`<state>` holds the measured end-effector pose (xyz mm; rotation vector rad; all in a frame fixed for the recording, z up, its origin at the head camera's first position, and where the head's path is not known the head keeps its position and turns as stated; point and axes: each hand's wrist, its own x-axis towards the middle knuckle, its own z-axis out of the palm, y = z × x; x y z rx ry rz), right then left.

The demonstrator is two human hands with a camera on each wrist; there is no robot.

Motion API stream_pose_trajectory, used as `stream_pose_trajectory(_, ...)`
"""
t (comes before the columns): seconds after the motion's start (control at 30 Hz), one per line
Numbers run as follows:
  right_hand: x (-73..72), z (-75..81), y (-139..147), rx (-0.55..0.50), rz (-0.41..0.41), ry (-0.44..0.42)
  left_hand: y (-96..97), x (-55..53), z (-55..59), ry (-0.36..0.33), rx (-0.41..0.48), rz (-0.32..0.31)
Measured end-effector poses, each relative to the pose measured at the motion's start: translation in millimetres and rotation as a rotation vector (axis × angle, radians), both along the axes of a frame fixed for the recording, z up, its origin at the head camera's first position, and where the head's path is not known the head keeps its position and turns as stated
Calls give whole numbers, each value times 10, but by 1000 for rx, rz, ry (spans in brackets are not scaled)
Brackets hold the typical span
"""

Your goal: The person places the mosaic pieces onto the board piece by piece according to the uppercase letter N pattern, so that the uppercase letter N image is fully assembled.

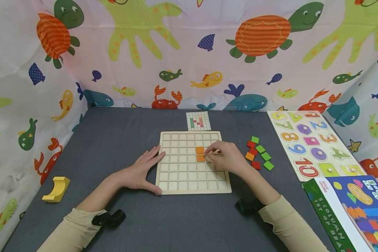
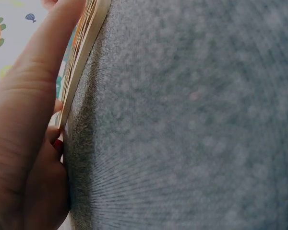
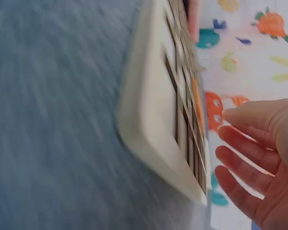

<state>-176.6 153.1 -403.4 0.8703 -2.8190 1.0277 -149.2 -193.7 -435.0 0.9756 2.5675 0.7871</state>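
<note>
On the left edge of a pale wooden grid board (image 1: 178, 176) rests the spread left hand (image 1: 139, 172), two orange square tiles (image 1: 200, 157) lie near its centre, and just beside them hovers the right hand (image 1: 228, 157), fingers bent and parted.

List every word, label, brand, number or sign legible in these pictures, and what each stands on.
"1", "2", "3", "4", "5", "6", "7", "8", "9", "10": number board.
"COLUMN": green side of the box.
"SET OF": same green side; what follows is unclear.
"COLORS": white strip of the box, small; the word above is unclear.
Lettering on the blue front: too blurred to read.
</note>
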Motion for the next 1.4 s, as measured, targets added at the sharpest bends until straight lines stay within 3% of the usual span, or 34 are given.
stream_pose_trajectory(0.2,-17,65,363,37,-150,-47,-16,3,-4,-4,24,5)
stream_pose_trajectory(0.5,55,159,966,209,-307,-167,-3,12,13,-10,14,17)
stream_pose_trajectory(0.67,86,149,1063,214,-316,-208,-1,15,33,-19,15,26)
stream_pose_trajectory(1.2,71,66,905,156,-244,-162,-6,9,-13,-11,16,25)
stream_pose_trajectory(1.4,80,61,742,81,-236,-140,-4,10,-15,2,13,26)
